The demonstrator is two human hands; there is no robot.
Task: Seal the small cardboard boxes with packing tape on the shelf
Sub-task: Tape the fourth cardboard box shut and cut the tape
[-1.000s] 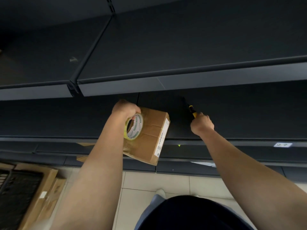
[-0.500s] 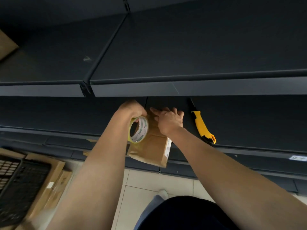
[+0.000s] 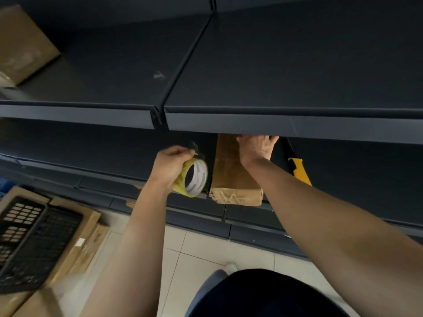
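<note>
Head view: a person stands at dark store shelving, both bare arms reaching to the middle shelf (image 3: pixel 114 154)
Box: a small cardboard box (image 3: pixel 231 170) lies on that shelf, its long axis running from the front lip back under the upper shelf (image 3: pixel 274 126); the near end face shows crinkled clear tape
Right hand: the right hand (image 3: pixel 257 148) rests flat on the far part of the box top, fingers spread and open, pinning it rather than gripping; the fingertips are hidden by the upper shelf edge
Left hand: the left hand (image 3: pixel 170 165) is closed around a roll of packing tape (image 3: pixel 194 177), held upright just left of the box and not touching it; fingers at the roll's top look to be picking at the tape end, though blur leaves that unsure
Key relation: the box lies immediately right of the roll, so the left hand is the nearer one for drawing a strip along the box's length
Knife: a yellow-handled utility knife (image 3: pixel 299 171) lies on the shelf to the right of the box, partly behind the right forearm
Floor: flat cartons (image 3: pixel 75 243) and a black plastic crate (image 3: pixel 29 243) sit below left
</note>
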